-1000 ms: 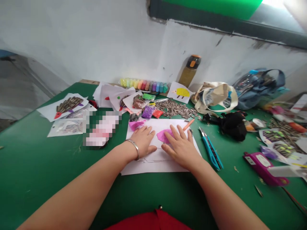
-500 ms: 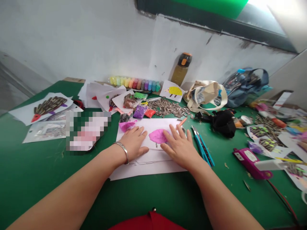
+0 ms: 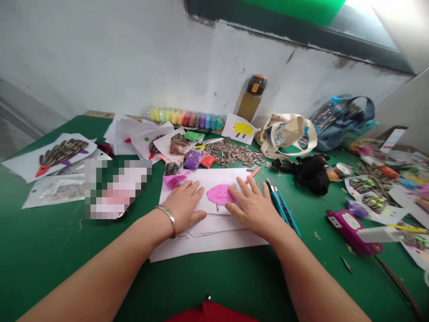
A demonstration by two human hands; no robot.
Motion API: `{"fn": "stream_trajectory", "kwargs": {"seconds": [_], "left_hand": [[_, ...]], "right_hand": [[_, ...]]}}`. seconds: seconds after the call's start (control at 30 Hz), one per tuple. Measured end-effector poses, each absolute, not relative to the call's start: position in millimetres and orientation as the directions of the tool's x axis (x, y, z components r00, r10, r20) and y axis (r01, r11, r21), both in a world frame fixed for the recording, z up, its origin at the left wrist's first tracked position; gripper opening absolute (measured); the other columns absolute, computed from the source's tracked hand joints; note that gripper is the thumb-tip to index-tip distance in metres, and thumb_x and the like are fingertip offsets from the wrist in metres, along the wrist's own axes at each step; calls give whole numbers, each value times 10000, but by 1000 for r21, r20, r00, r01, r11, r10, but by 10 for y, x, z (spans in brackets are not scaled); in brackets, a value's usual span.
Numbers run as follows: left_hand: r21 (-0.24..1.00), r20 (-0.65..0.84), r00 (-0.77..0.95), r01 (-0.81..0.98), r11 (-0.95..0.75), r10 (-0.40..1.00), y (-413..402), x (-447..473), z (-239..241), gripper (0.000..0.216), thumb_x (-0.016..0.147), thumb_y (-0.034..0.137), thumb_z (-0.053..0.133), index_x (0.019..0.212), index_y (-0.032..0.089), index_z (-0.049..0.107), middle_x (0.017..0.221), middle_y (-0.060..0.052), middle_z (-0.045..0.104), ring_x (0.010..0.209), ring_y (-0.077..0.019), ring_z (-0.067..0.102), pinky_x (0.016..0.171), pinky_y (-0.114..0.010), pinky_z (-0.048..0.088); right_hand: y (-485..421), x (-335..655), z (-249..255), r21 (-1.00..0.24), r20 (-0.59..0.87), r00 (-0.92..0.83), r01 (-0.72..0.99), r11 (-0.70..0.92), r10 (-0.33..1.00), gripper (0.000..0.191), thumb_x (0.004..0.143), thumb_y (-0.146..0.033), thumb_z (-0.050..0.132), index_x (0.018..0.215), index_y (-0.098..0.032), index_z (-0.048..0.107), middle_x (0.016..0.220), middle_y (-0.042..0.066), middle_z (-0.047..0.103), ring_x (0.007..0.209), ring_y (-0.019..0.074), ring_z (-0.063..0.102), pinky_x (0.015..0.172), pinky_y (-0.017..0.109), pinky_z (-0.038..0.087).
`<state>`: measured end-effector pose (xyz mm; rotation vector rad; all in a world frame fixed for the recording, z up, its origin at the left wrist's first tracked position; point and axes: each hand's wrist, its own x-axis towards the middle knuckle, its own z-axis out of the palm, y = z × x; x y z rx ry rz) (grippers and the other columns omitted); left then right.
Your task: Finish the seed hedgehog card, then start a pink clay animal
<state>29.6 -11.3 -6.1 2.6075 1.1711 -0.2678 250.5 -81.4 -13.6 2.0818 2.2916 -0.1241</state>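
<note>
White paper sheets (image 3: 208,248) lie stacked in front of me, with a flattened oval of pink modelling clay (image 3: 218,195) on the top one. My left hand (image 3: 185,203), a silver bangle at its wrist, rests flat on the paper left of the oval, fingers spread. A loose lump of pink clay in its wrapper (image 3: 173,180) lies just beyond those fingers. My right hand (image 3: 253,205) is spread too, its fingertips at the oval's right edge. An orange crayon-like stick (image 3: 254,173) sits past its fingers. Blue utility knives (image 3: 284,208) lie to its right.
Behind the paper are purple (image 3: 193,159) and red clay packets (image 3: 208,161) and a heap of sunflower seeds (image 3: 236,152). A bottle (image 3: 252,98) stands by the wall. Seed hedgehog pictures (image 3: 62,154) lie left; a magenta power strip (image 3: 351,230) lies right.
The camera view has shifted slightly. Both hands keep their flat, spread pose on the paper, and the clay oval looks the same.
</note>
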Motion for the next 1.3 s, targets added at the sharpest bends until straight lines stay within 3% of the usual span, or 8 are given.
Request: {"fn": "stream_trajectory", "kwargs": {"seconds": [0.17, 0.47, 0.67, 0.83, 0.97, 1.13, 1.3], "left_hand": [[161, -274, 658, 750, -641, 701, -108, 301, -61, 681, 856, 428, 522, 1427, 80, 395, 1536, -211, 300, 1416, -391, 246, 1117, -557, 270], [159, -229, 674, 738, -656, 703, -89, 275, -139, 660, 849, 447, 523, 1415, 126, 409, 1537, -181, 317, 1419, -355, 258, 1129, -516, 259], [148, -270, 666, 742, -653, 695, -98, 293, -94, 685, 865, 444, 512, 1435, 87, 383, 1542, -199, 294, 1421, -374, 241, 1127, -525, 257], [154, -239, 662, 748, -645, 710, -100, 290, -118, 665, 846, 436, 535, 1416, 115, 414, 1532, -187, 325, 1412, -375, 264, 1120, -530, 276], [185, -218, 667, 745, -641, 712, -95, 282, -139, 667, 835, 432, 552, 1404, 106, 431, 1523, -194, 338, 1410, -387, 265, 1117, -546, 277], [160, -243, 665, 745, -647, 706, -101, 291, -106, 680, 851, 436, 533, 1422, 90, 407, 1531, -197, 321, 1416, -383, 251, 1124, -535, 268], [149, -259, 661, 748, -647, 705, -107, 301, -85, 680, 856, 436, 535, 1427, 90, 405, 1532, -193, 321, 1415, -376, 256, 1131, -523, 267]], "right_hand": [[-827, 2569, -117, -37, -58, -41, 999, 39, 997, 676, 930, -654, 184, 1443, -280, 418, 1591, 91, 209, 1455, 371, 112, 1095, 673, 121], [-870, 2485, -149, 28, -53, -115, 993, 116, 992, 708, 935, -647, 177, 1439, -221, 434, 1559, 74, 302, 1460, 353, 97, 1120, 654, 7], [-848, 2531, -109, -14, -50, -62, 998, 61, 997, 712, 941, -632, 140, 1446, -212, 416, 1584, 79, 233, 1452, 367, 130, 1107, 665, 106], [-859, 2480, -158, -9, -78, -102, 995, 102, 992, 706, 937, -643, 160, 1449, -229, 414, 1570, 63, 276, 1453, 362, 131, 1115, 661, 69], [-868, 2427, -186, 38, -18, -113, 993, 114, 993, 688, 941, -635, 174, 1422, -233, 457, 1557, 70, 308, 1457, 361, 108, 1113, 663, 3], [-870, 2442, -170, 14, -5, -79, 997, 79, 997, 658, 947, -620, 176, 1421, -255, 452, 1573, 67, 271, 1449, 369, 145, 1106, 663, 78], [-864, 2435, -183, 4, -33, -80, 997, 80, 996, 676, 939, -636, 179, 1449, -260, 413, 1572, 70, 271, 1448, 371, 147, 1110, 661, 71]]}}
